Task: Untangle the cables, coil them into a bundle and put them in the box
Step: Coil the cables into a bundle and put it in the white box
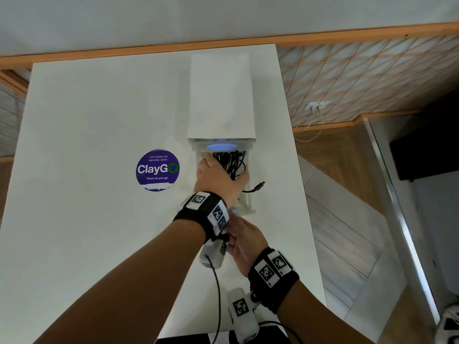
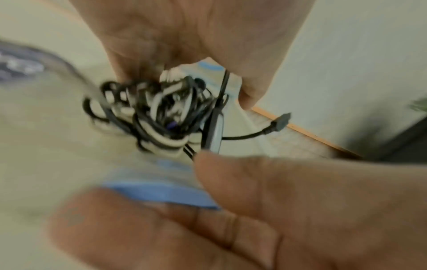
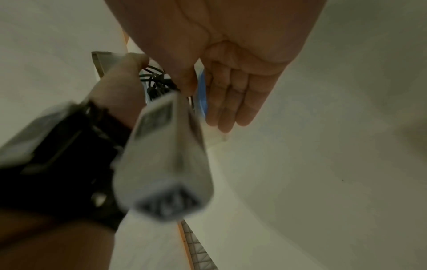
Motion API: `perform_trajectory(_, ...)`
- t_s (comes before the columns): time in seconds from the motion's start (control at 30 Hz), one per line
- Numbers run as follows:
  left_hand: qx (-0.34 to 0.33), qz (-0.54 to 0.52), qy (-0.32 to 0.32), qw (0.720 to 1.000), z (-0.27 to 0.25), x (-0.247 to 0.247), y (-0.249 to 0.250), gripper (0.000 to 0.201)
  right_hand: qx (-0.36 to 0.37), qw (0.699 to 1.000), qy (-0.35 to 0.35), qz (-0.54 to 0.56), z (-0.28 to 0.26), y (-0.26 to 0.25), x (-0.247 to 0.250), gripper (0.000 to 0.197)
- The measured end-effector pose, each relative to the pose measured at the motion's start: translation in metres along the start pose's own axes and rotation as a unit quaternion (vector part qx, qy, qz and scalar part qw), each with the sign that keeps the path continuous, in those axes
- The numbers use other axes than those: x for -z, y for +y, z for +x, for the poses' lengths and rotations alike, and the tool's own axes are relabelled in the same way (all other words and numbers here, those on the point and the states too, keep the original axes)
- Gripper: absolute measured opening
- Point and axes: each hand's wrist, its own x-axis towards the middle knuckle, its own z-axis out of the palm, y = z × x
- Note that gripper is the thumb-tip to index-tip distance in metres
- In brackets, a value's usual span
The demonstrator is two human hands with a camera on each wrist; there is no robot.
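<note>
A clear plastic box (image 1: 249, 203) lies on the white table (image 1: 87, 145), its white lid (image 1: 221, 95) swung open behind it. A tangled bundle of black and white cables (image 1: 232, 162) (image 2: 161, 113) sits inside the box. My left hand (image 1: 223, 170) reaches in and grips the bundle, fingers on its left and thumb on its right (image 2: 249, 91). One black plug (image 1: 259, 184) (image 2: 280, 121) sticks out over the box's right side. My right hand (image 1: 238, 227) (image 3: 208, 102) holds the box's near end, with the blue latch (image 3: 202, 95) (image 2: 161, 193) between thumb and straight fingers.
A round purple ClayGo sticker (image 1: 157, 170) is stuck to the table left of the box. The table's right edge (image 1: 300, 182) runs close beside the box, with wooden floor beyond. The wrist cameras' black lead (image 1: 218, 294) hangs below my arms.
</note>
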Motion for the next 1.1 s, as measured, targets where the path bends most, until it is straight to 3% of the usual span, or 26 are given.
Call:
perform_trajectory(0.03,-0.02,0.023,0.002,1.0,-0.007,0.006,-0.002,0.109,-0.001,1.0,-0.001,-0.006,0.0,-0.001,0.001,0.041)
perform_trajectory(0.1,-0.098,0.102,0.069,0.988,-0.021,0.015,-0.008,0.089,-0.005,1.0,-0.001,-0.007,0.0,-0.002,0.002,0.042)
perform_trajectory(0.2,-0.261,0.153,0.147,0.942,-0.026,0.013,-0.013,0.058,-0.004,1.0,-0.002,-0.004,-0.002,-0.005,0.001,0.04)
perform_trajectory(0.3,-0.396,0.173,0.093,0.897,-0.022,-0.004,-0.01,0.053,0.009,1.0,-0.001,0.006,-0.003,-0.004,0.0,0.028)
perform_trajectory(0.4,-0.441,0.196,0.032,0.875,-0.019,-0.02,-0.008,0.041,0.015,1.0,-0.002,0.003,-0.004,-0.004,0.0,0.021)
perform_trajectory(0.5,-0.471,0.194,0.03,0.86,-0.013,-0.022,-0.013,0.017,0.009,1.0,0.003,-0.002,-0.007,-0.006,-0.003,0.022)
perform_trajectory(0.6,-0.485,0.144,0.067,0.86,-0.008,-0.016,-0.034,0.014,0.005,1.0,0.006,0.013,-0.008,-0.01,-0.004,0.034)
perform_trajectory(0.67,-0.481,0.153,0.062,0.861,-0.008,-0.012,-0.05,0.026,0.003,1.0,0.003,0.012,-0.009,-0.013,-0.003,0.04)
perform_trajectory(0.77,-0.47,0.184,-0.028,0.863,-0.009,-0.006,-0.059,0.05,-0.011,0.999,-0.004,0.032,-0.009,-0.019,-0.004,0.045)
perform_trajectory(0.87,-0.43,0.176,-0.12,0.877,-0.008,-0.006,-0.053,0.052,-0.035,0.998,0.006,0.06,-0.007,-0.025,-0.008,0.063)
perform_trajectory(0.93,-0.398,0.153,-0.144,0.893,-0.005,-0.005,-0.048,0.049,-0.036,0.997,0.022,0.06,-0.004,-0.027,-0.01,0.066)
perform_trajectory(1.03,-0.342,0.096,-0.111,0.928,0.0,-0.01,-0.043,0.049,-0.029,0.998,0.035,0.051,-0.003,-0.029,-0.011,0.056)
perform_trajectory(1.1,-0.312,0.075,-0.044,0.946,0.007,-0.014,-0.038,0.043,-0.032,0.998,0.036,0.043,-0.005,-0.029,-0.012,0.05)
